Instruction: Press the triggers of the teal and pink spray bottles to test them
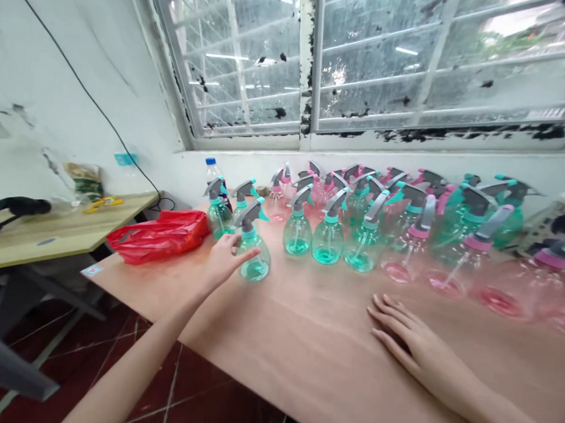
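My left hand [223, 257] is at a clear green spray bottle [255, 267] with a grey and teal trigger head. The thumb lies across the front of the bottle, and the fingers curl at its left side, partly hidden. This bottle stands upright, in front of two more green spray bottles [219, 218]. My right hand [413, 335] rests palm down on the brown tabletop [304, 339], its fingers stretched out and holding nothing. Beyond it stand pink spray bottles [405, 259], and a row of green spray bottles [328, 242] stands between the hands.
A red plastic bag [160, 235] lies on the table's left end. Behind the front bottles are several more, up to the wall under the window [375, 65]. A blue-capped bottle [211, 165] stands at the back. Left is a second table [68, 232] with yellow-handled scissors [103, 203].
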A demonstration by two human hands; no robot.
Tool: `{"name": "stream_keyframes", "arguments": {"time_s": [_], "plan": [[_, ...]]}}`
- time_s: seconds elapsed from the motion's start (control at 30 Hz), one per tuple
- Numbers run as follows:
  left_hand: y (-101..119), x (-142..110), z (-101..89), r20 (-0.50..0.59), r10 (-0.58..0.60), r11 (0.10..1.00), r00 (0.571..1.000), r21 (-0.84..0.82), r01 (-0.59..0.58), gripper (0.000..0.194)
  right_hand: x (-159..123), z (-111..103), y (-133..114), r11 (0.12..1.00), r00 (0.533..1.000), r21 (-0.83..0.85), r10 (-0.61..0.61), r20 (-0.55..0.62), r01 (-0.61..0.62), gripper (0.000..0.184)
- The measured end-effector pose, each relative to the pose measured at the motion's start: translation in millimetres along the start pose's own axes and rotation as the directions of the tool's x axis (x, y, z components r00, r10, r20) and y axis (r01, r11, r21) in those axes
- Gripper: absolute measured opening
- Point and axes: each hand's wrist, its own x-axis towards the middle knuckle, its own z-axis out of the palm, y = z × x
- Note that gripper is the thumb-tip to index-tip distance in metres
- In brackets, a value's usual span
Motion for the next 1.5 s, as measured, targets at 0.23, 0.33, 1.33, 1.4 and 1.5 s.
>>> {"name": "stream_keyframes", "arguments": {"time_s": [0.23,0.33,1.33,1.4,1.5], "plan": [[5,33,21.9,0.001,0.078,0.994,0.997,0.08,-0.078,0.066,61,16,-55,0.99,0.993,0.096,-0.108,0.041,0.103,0.043],[8,44,26.0,-0.002,0.108,0.984,0.994,0.143,-0.106,0.061,85,23,-70,0.985,0.989,0.116,-0.138,0.051,0.131,0.044],[12,83,48.0,-0.09,0.276,0.91,0.957,0.344,-0.23,0.048,158,47,-93,0.949,0.976,0.235,-0.22,0.011,0.211,0.041],[14,80,47.7,-0.112,0.273,0.917,0.956,0.332,-0.223,0.048,157,48,-93,0.949,0.977,0.238,-0.215,0.01,0.206,0.041],[15,69,42.4,-0.222,0.268,0.931,0.938,0.311,-0.193,0.057,157,47,-94,0.952,0.979,0.234,-0.204,0.012,0.196,0.041]]}}
